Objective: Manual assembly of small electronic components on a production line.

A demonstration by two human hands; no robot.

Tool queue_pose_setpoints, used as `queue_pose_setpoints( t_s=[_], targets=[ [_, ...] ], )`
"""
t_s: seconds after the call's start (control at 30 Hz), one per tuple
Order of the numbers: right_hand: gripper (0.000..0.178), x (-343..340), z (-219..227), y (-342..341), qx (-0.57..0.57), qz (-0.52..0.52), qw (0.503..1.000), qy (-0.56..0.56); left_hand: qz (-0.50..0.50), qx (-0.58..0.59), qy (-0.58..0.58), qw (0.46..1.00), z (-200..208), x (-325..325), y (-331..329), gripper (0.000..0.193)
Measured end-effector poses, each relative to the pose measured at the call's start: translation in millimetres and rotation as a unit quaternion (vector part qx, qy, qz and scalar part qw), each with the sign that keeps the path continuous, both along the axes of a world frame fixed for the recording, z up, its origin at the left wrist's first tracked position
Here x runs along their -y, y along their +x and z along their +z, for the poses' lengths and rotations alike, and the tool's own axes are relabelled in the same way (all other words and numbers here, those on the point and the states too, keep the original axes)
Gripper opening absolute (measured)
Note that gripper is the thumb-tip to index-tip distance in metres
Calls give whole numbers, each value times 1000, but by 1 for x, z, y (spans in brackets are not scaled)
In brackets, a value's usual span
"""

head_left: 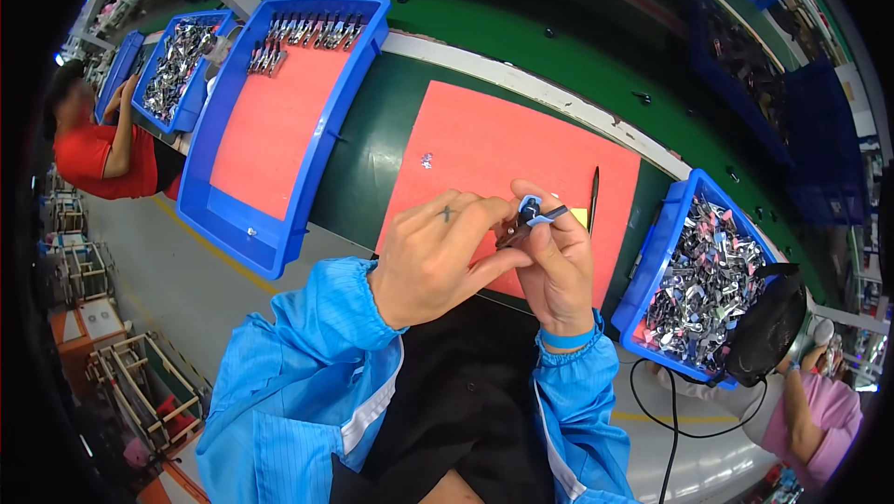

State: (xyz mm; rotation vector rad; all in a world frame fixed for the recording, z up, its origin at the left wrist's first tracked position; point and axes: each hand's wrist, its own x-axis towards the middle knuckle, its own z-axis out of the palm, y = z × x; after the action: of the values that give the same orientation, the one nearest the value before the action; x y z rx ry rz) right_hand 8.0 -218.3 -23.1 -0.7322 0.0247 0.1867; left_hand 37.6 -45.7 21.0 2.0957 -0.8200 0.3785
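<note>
My left hand (433, 248) and my right hand (563, 271) meet above the red mat (475, 132), both closed around one small dark part (532, 210). A short black end of it sticks out past my right fingers, with light blue around it; whether that blue is on the part or on my fingertips I cannot make out. My left thumb and fingers pinch its near side and hide much of it. Beyond my left hand, a few tiny shiny pieces (426, 161) lie on the mat. Beside my right hand are a slim black tool (594, 195) and a yellow piece (580, 216).
To the left, a long blue tray (317, 164) holds rows of small black-and-metal pieces (312, 29). A blue bin (643, 295) of loose metal parts stands right, with a black mesh bag (768, 327) and cable. Behind runs a green belt (596, 67). Other people sit on both sides.
</note>
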Motion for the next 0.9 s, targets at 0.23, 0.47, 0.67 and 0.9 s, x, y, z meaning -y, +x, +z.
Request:
queue_pose_setpoints(
  t_s=[0.23, 0.47, 0.67, 0.9],
  targets=[
    [43, -16, 10, 1, 11, -88, 975, -203, 67, 10, 108, 992, -5, 2, -2, 34],
    [31, -13, -1, -7, 87, -154, 916, -360, 194, -107, 143, 965, 12, -102, 48, 30],
    [27, -11, -5, -12, 23, -93, 932, -350, 371, -165, 251, 879, -45, -245, 175, 26],
    [22, -4, -10, -17, -27, -101, 927, -359, 447, -204, 298, 818, -80, -266, 220, 35]
  ],
)
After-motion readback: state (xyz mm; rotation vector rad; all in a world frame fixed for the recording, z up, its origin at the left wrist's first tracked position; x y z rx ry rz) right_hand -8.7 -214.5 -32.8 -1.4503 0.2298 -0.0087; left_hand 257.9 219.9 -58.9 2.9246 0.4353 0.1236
